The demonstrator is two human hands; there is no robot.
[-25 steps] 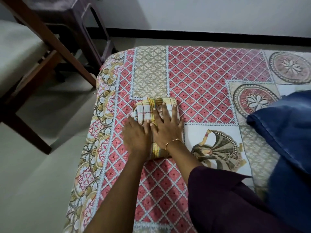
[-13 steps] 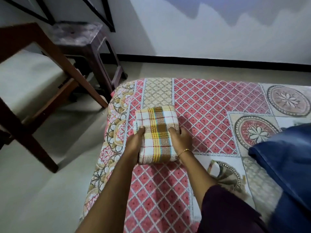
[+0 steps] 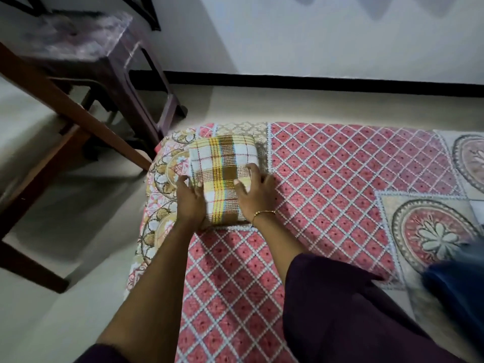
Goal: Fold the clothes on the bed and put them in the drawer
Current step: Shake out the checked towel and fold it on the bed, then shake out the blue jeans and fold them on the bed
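Head view. A folded checked cloth (image 3: 224, 176) lies near the corner of the bed (image 3: 327, 179), on a patterned red and cream bedspread. The left hand (image 3: 190, 197) and right hand (image 3: 255, 191) clasp it from opposite sides, thumbs over the top, apparently about to lift it; motion blur makes the fingers underneath hard to read. This piece looks fully folded, so carrying it to the drawer remains, and no drawer is in view. A blue garment (image 3: 458, 284) at the right edge appears still unfolded. Beside the bed stand a dark stool (image 3: 104, 53) and a wooden frame (image 3: 60, 100) on a pale floor (image 3: 65, 310), before a white wall (image 3: 314, 35) with a black skirting
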